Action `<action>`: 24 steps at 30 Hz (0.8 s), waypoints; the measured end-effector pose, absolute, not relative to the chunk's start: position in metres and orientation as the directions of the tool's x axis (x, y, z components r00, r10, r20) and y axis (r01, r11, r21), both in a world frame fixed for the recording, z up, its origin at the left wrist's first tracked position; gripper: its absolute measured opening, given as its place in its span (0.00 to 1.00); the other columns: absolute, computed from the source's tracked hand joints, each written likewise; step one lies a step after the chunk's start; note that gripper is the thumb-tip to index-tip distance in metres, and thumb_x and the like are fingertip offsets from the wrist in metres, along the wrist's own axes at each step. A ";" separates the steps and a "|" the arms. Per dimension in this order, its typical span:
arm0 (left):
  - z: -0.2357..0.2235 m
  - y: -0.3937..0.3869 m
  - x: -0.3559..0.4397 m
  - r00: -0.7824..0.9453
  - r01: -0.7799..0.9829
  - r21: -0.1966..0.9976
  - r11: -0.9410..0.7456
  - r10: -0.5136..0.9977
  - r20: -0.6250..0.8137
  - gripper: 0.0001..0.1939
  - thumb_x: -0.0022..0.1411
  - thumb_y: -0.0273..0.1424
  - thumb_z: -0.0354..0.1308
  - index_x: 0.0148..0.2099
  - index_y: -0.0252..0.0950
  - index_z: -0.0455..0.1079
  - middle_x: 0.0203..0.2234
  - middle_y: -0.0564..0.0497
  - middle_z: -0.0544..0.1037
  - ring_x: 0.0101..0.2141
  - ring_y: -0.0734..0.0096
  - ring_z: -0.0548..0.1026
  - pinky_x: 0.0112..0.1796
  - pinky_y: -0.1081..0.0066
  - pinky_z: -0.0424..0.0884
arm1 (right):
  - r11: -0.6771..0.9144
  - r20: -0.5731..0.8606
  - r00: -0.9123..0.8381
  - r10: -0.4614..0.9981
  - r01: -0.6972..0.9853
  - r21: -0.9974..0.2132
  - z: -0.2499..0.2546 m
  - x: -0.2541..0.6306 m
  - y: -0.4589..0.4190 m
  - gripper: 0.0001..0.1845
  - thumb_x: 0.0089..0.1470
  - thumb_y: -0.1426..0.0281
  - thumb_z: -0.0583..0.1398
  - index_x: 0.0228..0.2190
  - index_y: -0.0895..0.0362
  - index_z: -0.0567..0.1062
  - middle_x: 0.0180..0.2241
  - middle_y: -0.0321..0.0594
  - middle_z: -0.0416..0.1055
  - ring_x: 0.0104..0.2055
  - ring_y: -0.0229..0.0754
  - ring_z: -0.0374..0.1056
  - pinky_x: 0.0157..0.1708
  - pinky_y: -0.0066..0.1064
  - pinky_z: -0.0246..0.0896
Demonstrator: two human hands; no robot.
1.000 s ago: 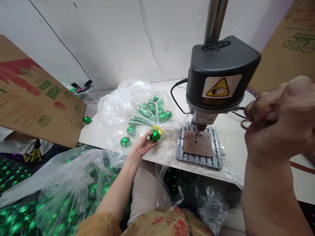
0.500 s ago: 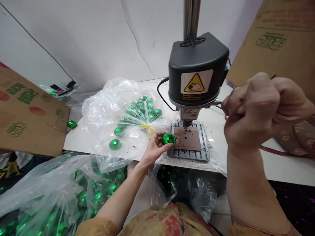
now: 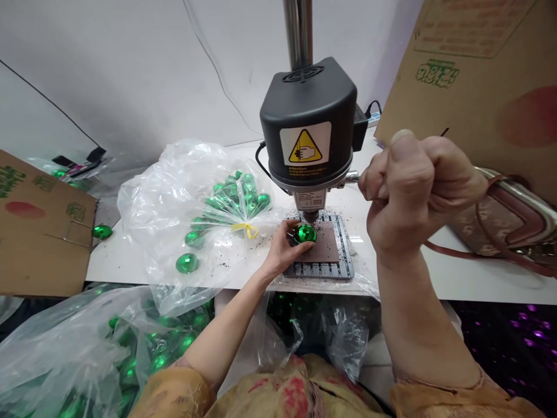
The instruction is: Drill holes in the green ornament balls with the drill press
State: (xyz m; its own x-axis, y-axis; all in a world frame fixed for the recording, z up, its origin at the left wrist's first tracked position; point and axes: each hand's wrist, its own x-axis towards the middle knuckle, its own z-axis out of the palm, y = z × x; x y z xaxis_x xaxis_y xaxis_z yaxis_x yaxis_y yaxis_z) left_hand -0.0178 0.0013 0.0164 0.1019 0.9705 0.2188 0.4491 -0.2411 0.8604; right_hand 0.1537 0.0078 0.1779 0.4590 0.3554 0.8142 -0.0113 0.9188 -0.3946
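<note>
My left hand pinches a shiny green faceted ball and holds it on the brown plate of a small bench drill, right under the spindle. The drill's black motor head with a yellow warning label hangs above on a steel column. My right hand is closed in a fist around the drill's feed handle, at the right side of the head.
A clear plastic bag with several green balls lies on the white table left of the drill. More bagged green balls sit below the table edge. Cardboard boxes stand left and right. A handbag lies at right.
My left hand carried the green ball from beside the bag rightward onto the drill plate under the spindle. My right hand stayed clenched on the handle as the view shifted.
</note>
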 end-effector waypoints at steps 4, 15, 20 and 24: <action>0.018 0.001 -0.013 0.126 0.486 0.834 -0.262 0.965 0.230 0.26 0.49 0.37 0.72 0.50 0.36 0.71 0.40 0.47 0.76 0.42 0.62 0.72 0.44 0.63 0.69 | 0.925 0.814 0.471 0.340 -0.014 -0.379 0.178 0.152 0.009 0.28 0.57 0.70 0.59 0.16 0.58 0.47 0.14 0.29 0.46 0.15 0.27 0.52 0.16 0.29 0.42; -0.001 -0.002 0.005 0.142 0.266 0.933 -0.244 0.967 0.212 0.28 0.53 0.35 0.71 0.54 0.38 0.68 0.48 0.45 0.75 0.49 0.58 0.74 0.52 0.59 0.70 | 0.903 0.808 0.464 0.363 0.037 -0.428 0.177 0.154 0.008 0.27 0.57 0.67 0.60 0.17 0.56 0.48 0.14 0.29 0.44 0.15 0.28 0.50 0.16 0.30 0.45; -0.006 -0.002 0.003 0.150 0.215 0.948 -0.236 0.967 0.207 0.30 0.53 0.38 0.71 0.55 0.38 0.66 0.47 0.45 0.76 0.48 0.60 0.74 0.50 0.60 0.71 | 0.905 0.811 0.491 0.317 0.100 -0.414 0.173 0.149 0.003 0.27 0.58 0.71 0.57 0.17 0.57 0.45 0.15 0.30 0.42 0.15 0.26 0.46 0.17 0.29 0.42; -0.007 -0.002 0.003 0.146 0.203 0.949 -0.240 0.966 0.213 0.30 0.53 0.38 0.71 0.55 0.38 0.66 0.48 0.45 0.75 0.49 0.59 0.74 0.51 0.60 0.70 | 0.933 0.837 0.482 0.260 0.098 -0.346 0.162 0.150 0.002 0.27 0.56 0.73 0.57 0.18 0.59 0.43 0.15 0.30 0.41 0.16 0.25 0.42 0.17 0.28 0.39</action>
